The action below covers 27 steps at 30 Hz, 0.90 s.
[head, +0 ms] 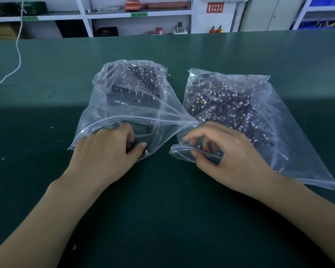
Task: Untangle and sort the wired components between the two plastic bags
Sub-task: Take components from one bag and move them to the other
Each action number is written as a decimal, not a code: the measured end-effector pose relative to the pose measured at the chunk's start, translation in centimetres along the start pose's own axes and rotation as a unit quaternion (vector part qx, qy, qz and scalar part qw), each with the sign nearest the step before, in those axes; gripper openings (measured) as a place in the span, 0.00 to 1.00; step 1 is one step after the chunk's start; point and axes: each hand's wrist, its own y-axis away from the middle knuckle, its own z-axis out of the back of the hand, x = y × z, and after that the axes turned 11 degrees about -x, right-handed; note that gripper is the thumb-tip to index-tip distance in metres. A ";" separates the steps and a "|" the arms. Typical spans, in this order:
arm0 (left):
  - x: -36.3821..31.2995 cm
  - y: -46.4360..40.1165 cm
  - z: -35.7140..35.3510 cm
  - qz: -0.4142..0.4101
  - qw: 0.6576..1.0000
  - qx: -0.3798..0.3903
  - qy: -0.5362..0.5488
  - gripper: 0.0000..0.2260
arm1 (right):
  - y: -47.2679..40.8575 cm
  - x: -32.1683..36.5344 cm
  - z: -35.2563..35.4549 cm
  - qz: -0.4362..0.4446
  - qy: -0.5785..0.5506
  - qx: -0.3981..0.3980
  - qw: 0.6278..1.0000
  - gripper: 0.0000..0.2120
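Wired components (220, 105) fill both bags on the green table (46, 113). Your left hand (104, 149) grips a few parts at the left bag's (97, 105) mouth; your right hand (219, 151) pinches the right bag's (290, 132) rim. Pulling fast could snag tangled leads and spill parts.

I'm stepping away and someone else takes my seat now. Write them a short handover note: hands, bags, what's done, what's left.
Left hand: at the mouth of the left bag, gripping a small dark wired component.
Right hand: fingers curled at the mouth of the right bag, pinching its edge.
Both bags lie side by side on the green table, each holding many wired components.
Done: how much is sorted cannot be told.
Left: keep untangling and sorting.
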 end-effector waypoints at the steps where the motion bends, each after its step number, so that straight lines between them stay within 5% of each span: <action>1: 0.0 0.0 0.1 0.002 1.000 0.000 0.003 0.16 | 0.0 0.0 0.0 0.000 0.001 0.000 1.000 0.18; 14: 0.8 -0.4 0.1 0.034 0.999 0.014 0.021 0.09 | 0.1 0.1 0.1 0.003 0.012 0.005 1.000 0.16; 20: -1.5 0.1 0.7 -0.096 0.979 -0.138 0.114 0.06 | 0.1 0.2 0.1 -0.001 0.000 -0.006 1.000 0.13; 27: -3.4 0.8 0.6 -0.237 0.927 -0.204 0.208 0.03 | -0.2 0.7 0.2 -0.034 -0.050 -0.051 0.997 0.10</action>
